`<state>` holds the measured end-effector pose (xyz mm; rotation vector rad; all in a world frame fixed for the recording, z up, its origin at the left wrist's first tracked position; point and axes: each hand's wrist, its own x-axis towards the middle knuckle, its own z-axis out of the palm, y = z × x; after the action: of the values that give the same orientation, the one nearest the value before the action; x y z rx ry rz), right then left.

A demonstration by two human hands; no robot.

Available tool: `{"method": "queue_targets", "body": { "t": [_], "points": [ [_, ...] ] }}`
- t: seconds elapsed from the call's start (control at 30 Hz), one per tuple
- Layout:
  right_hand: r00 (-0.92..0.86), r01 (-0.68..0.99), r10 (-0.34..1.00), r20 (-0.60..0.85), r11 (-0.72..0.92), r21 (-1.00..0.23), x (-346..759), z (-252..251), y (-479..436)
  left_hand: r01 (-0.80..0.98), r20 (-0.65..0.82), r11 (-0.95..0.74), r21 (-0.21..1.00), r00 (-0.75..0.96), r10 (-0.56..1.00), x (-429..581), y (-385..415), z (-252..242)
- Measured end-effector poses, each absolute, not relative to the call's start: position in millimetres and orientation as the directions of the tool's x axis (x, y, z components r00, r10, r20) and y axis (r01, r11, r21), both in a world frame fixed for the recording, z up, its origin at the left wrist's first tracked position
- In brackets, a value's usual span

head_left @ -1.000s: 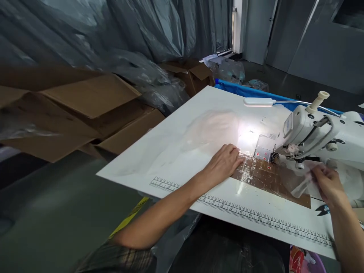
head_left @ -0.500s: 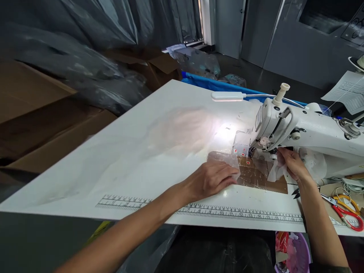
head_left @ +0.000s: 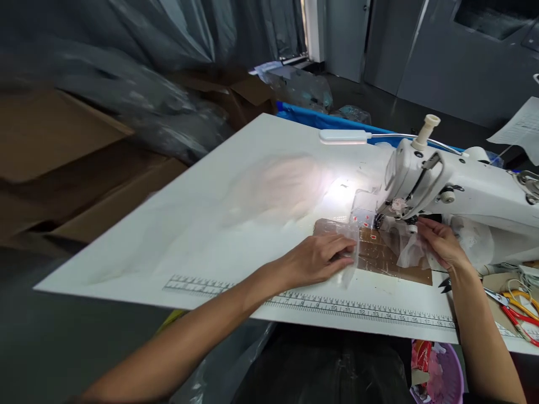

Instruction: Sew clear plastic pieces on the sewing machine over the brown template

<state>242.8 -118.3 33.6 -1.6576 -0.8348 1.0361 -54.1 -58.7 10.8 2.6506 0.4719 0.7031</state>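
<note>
A white sewing machine (head_left: 467, 188) stands on the right of the table. Thin, sheer white fabric (head_left: 410, 252) lies bunched below its needle area, and my right hand (head_left: 442, 244) pinches its edge just right of the presser foot. To the left, my left hand (head_left: 322, 259) rests low over the table with fingers and thumb bent around a translucent, film-like sheet (head_left: 337, 227). Whether that sheet joins the white fabric cannot be made out. Between my hands lies a brown taped plate (head_left: 385, 261) on the machine bed.
A printed ruler (head_left: 337, 307) runs along the front edge of the white table (head_left: 202, 224). Red-handled scissors (head_left: 520, 322) lie at far right. A slim lamp (head_left: 343, 136) lights the surface. Below hangs a purple basket (head_left: 452, 373); cardboard boxes (head_left: 96, 185) stand left.
The view has swung slightly left, so things sit farther right. My left fingers have parted from the thumb a little, and the translucent sheet hangs lower beside them. My right hand remains by the presser foot.
</note>
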Motion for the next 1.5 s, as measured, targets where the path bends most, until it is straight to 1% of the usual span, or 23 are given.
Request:
{"method": "queue_targets", "body": {
  "t": [0.1, 0.17, 0.3, 0.37, 0.5, 0.63, 0.7, 0.8, 0.87, 0.9, 0.97, 1.0, 1.03, 1.13, 1.2, 1.27, 1.33, 1.37, 1.43, 1.47, 1.5],
  "points": [
    [0.454, -0.078, 0.831, -0.321, -0.321, -0.944, 244, 33, -117, 0.286, 0.285, -0.867, 0.407, 0.863, 0.418, -56, -59, 12],
    [0.422, -0.102, 0.839, -0.344, -0.333, -0.937, 245, 33, -116, 0.304, 0.274, -0.869, 0.391, 0.862, 0.426, -56, -59, 12],
    [0.221, -0.07, 0.886, -0.407, -0.402, -0.913, 244, 36, -121, 0.334, 0.369, -0.833, 0.442, 0.778, 0.508, -57, -56, 12],
    [0.105, -0.063, 0.894, -0.435, -0.43, -0.9, 239, 39, -126, 0.353, 0.383, -0.826, 0.44, 0.758, 0.528, -57, -55, 12],
    [-0.118, -0.087, 0.895, -0.431, -0.442, -0.893, 227, 44, -130, 0.422, 0.306, -0.843, 0.335, 0.797, 0.521, -59, -55, 16],
    [-0.211, -0.117, 0.888, -0.408, -0.437, -0.892, 219, 41, -129, 0.491, 0.269, -0.819, 0.298, 0.78, 0.565, -64, -52, 15],
    [-0.253, -0.144, 0.879, -0.403, -0.446, -0.883, 217, 40, -129, 0.545, 0.317, -0.796, 0.261, 0.731, 0.605, -67, -46, 12],
    [-0.306, -0.152, 0.87, -0.387, -0.446, -0.882, 214, 41, -131, 0.678, 0.495, -0.702, 0.218, 0.543, 0.679, -71, -39, 10],
    [-0.305, -0.14, 0.874, -0.377, -0.433, -0.89, 209, 41, -131, 0.691, 0.589, -0.677, 0.253, 0.445, 0.674, -70, -43, 15],
    [-0.294, -0.136, 0.878, -0.377, -0.429, -0.893, 206, 41, -131, 0.656, 0.609, -0.7, 0.282, 0.441, 0.659, -67, -49, 18],
    [-0.258, -0.137, 0.885, -0.388, -0.431, -0.892, 197, 41, -130, 0.524, 0.578, -0.769, 0.366, 0.52, 0.629, -58, -68, 26],
    [-0.236, -0.142, 0.889, -0.393, -0.432, -0.891, 192, 41, -129, 0.448, 0.541, -0.792, 0.414, 0.579, 0.61, -52, -79, 30],
    [-0.212, -0.142, 0.894, -0.395, -0.428, -0.892, 187, 42, -129, 0.404, 0.467, -0.781, 0.477, 0.636, 0.614, -46, -90, 32],
    [-0.127, -0.101, 0.918, -0.377, -0.39, -0.915, 172, 47, -132, 0.347, 0.279, -0.628, 0.697, 0.675, 0.683, -32, -112, 37],
    [-0.075, -0.032, 0.939, -0.335, -0.338, -0.94, 165, 53, -137, 0.275, 0.21, -0.503, 0.819, 0.672, 0.71, -32, -115, 39],
    [-0.048, 0.045, 0.963, -0.264, -0.262, -0.964, 159, 59, -145, 0.178, 0.175, -0.395, 0.902, 0.684, 0.708, -38, -109, 43],
    [-0.048, 0.129, 0.982, -0.181, -0.174, -0.976, 155, 63, -153, 0.112, 0.181, -0.339, 0.934, 0.67, 0.72, -50, -99, 49],
    [-0.047, 0.175, 0.989, -0.142, -0.131, -0.976, 153, 64, -156, 0.109, 0.207, -0.347, 0.931, 0.626, 0.752, -56, -94, 53],
    [-0.026, 0.267, 0.998, -0.057, -0.048, -0.962, 149, 65, -161, 0.166, 0.301, -0.429, 0.888, 0.497, 0.814, -65, -85, 59],
    [-0.016, 0.302, 1.0, -0.019, -0.013, -0.953, 146, 65, -163, 0.206, 0.341, -0.476, 0.855, 0.469, 0.815, -68, -83, 62],
    [-0.012, 0.32, 1.0, 0.013, 0.016, -0.947, 143, 65, -164, 0.233, 0.357, -0.515, 0.825, 0.491, 0.795, -69, -81, 65]
  ]
}}
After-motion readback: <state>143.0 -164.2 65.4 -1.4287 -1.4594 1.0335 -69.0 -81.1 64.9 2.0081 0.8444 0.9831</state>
